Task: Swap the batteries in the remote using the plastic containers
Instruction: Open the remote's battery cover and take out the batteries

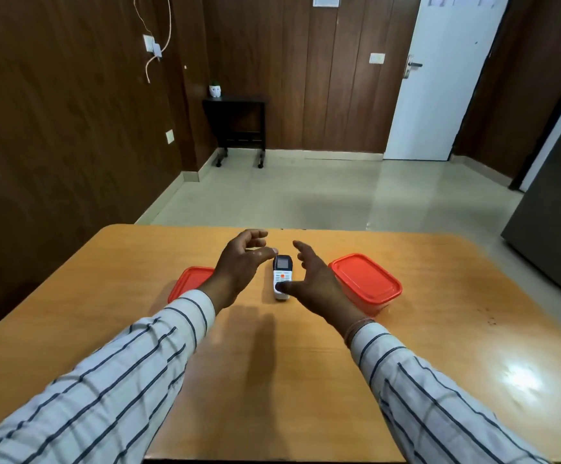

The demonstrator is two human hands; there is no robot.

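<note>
A white remote [282,275] with a dark screen and an orange button lies face up on the wooden table [440,329], pointing away from me. My left hand [239,267] hovers just left of it, fingers spread and curled, thumb near the remote's far end. My right hand [312,279] hovers on its right, open, with the thumb over the remote's near end. Neither hand grips it. A plastic container with a red lid [366,281] stands to the right. A second red-lidded container [190,281] sits to the left, partly hidden behind my left wrist.
Beyond the table's far edge lies a tiled floor, with a small dark side table [235,125] and a white door [440,78] at the back wall. A grey cabinet [554,212] stands at the right.
</note>
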